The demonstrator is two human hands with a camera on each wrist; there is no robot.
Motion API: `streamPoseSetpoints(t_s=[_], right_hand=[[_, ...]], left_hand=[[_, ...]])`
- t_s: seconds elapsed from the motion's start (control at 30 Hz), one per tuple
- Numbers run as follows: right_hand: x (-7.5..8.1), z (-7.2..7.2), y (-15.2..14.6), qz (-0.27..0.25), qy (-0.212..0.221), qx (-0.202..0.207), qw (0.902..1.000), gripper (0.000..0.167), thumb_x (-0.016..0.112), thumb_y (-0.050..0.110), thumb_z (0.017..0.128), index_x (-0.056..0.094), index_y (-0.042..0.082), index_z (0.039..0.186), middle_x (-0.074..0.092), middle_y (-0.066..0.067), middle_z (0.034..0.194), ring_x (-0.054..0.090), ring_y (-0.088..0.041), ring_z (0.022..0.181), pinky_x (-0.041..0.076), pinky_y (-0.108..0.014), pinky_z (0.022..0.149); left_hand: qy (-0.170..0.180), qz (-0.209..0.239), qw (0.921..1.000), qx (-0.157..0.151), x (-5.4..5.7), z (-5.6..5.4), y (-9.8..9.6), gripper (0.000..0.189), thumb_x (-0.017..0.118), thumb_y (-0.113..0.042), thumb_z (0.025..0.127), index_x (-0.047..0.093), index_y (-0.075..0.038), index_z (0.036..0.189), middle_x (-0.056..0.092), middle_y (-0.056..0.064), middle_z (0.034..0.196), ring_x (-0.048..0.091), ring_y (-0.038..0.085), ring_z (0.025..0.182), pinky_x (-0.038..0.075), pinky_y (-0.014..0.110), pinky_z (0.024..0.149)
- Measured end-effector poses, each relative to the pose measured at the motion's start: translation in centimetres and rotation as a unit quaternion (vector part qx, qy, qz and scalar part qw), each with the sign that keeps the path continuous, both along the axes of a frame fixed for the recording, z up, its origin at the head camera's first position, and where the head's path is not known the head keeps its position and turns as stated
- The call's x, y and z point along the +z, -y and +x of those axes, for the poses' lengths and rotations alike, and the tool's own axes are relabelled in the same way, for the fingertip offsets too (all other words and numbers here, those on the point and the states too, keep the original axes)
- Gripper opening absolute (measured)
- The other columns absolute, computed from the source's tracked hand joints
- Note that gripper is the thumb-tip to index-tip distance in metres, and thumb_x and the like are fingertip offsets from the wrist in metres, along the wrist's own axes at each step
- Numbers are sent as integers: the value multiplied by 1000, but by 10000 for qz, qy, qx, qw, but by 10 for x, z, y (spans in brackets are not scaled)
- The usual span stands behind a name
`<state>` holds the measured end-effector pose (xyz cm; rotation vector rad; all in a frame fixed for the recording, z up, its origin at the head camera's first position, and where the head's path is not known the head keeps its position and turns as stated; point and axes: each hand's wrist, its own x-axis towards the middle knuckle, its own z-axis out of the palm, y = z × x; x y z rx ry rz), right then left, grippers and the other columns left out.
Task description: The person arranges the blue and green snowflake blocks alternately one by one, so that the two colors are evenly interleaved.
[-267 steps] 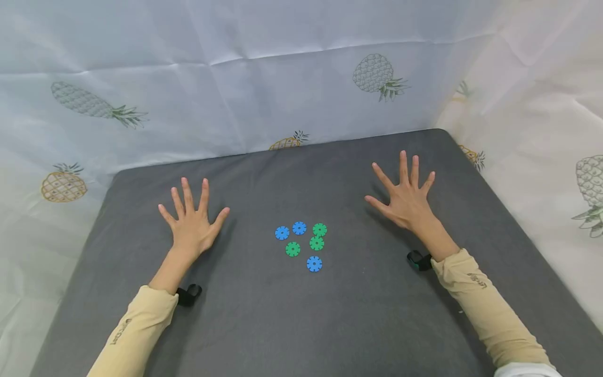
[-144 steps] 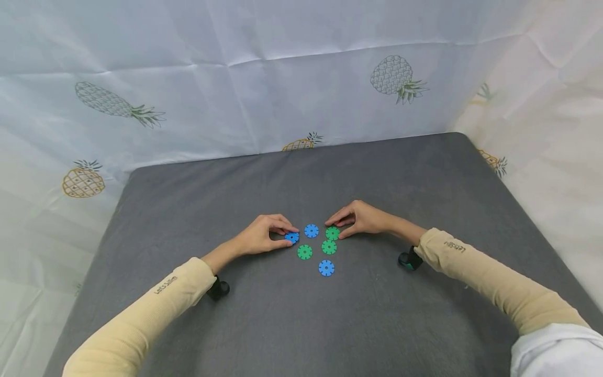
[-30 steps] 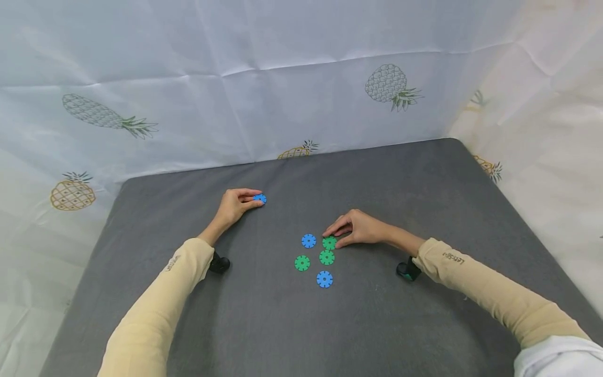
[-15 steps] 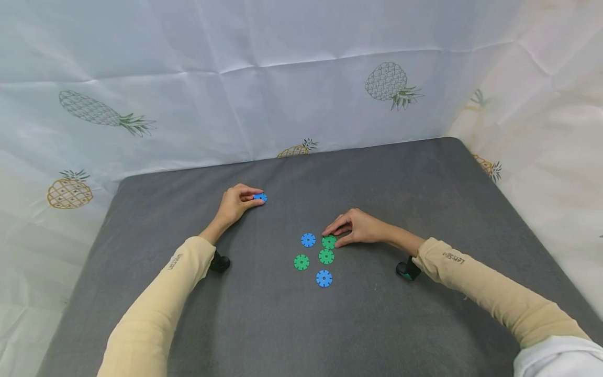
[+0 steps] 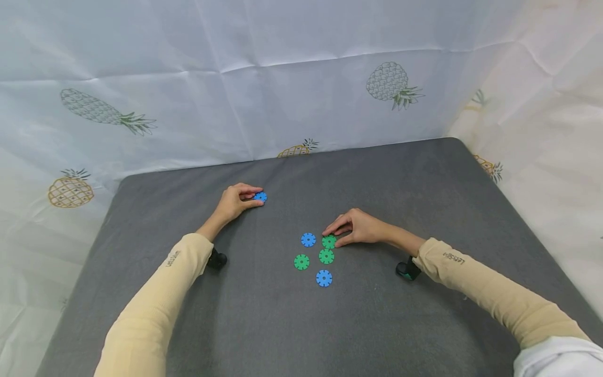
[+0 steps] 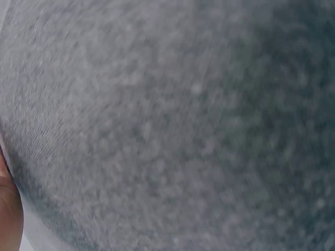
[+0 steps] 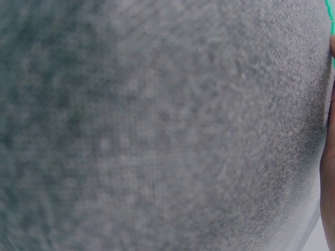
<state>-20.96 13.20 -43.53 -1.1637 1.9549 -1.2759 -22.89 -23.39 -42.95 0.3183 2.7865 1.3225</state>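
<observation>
In the head view my left hand [image 5: 234, 202] pinches a blue notched plastic disc [image 5: 260, 197] between thumb and fingers, at the back left of the cluster. My right hand [image 5: 364, 226] has its thumb and fingertips on opposite edges of a green notched disc [image 5: 329, 241], which lies flat. Just below that disc is a second green disc [image 5: 326, 256]; a third green disc [image 5: 301, 262] lies to the left. One blue disc [image 5: 308, 240] sits left of the pinched green one, another blue disc [image 5: 324, 278] nearest me. A green edge shows by the thumb [image 7: 328, 172] in the right wrist view.
Dark grey cloth [image 5: 282, 324] covers the table. A white curtain [image 5: 301, 94] printed with pineapples hangs behind and at both sides. Black wrist straps with small devices sit under the left wrist [image 5: 216, 259] and right wrist [image 5: 408, 269].
Both hands came in from the sides to the discs. The left took the blue disc from the cluster's left and carried it back-left. In the last second little has moved.
</observation>
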Motion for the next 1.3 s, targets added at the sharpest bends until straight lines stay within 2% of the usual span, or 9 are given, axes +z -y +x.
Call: streamPoseSetpoints(t_s=[0.27, 0.47, 0.57, 0.87, 1.3], right_hand=[[0, 2, -2, 17, 73, -49, 10000, 36, 77, 5, 80, 69, -2, 114, 66, -15, 116, 62, -21, 109, 50, -29, 88], [1, 3, -1, 97, 258, -109, 9996, 36, 77, 4, 79, 70, -1, 114, 66, -14, 117, 61, -22, 110, 50, -29, 88], [2, 3, -1, 79, 245, -100, 9996, 36, 77, 3, 79, 70, -1, 114, 66, -14, 117, 61, -22, 110, 50, -29, 89], [4, 3, -1, 50, 151, -89, 9998, 35, 76, 3, 80, 69, -3, 114, 66, -16, 117, 61, -23, 109, 50, -29, 88], [5, 3, 2, 40, 218, -71, 9997, 35, 76, 3, 80, 69, -3, 114, 66, -16, 117, 61, -23, 110, 50, -29, 89]], left_hand=[[254, 540, 9978, -277, 0, -3, 6, 37, 72, -4, 85, 65, 3, 120, 58, 21, 123, 58, 30, 114, 47, 27, 91], [402, 398, 9974, -441, 2, -6, 9, 36, 71, -6, 86, 66, 3, 120, 58, 21, 121, 59, 30, 112, 48, 17, 85], [417, 301, 9977, -451, 5, -5, 9, 35, 71, -6, 85, 66, 3, 119, 58, 21, 120, 59, 31, 111, 48, 17, 84], [142, 90, 9990, -420, 5, -7, 3, 33, 74, -7, 84, 69, 3, 114, 60, 19, 112, 63, 29, 102, 51, 23, 82], [-195, -159, 9986, -469, 5, -6, -5, 32, 76, -9, 82, 71, 2, 112, 63, 17, 103, 65, 26, 93, 51, 21, 76]])
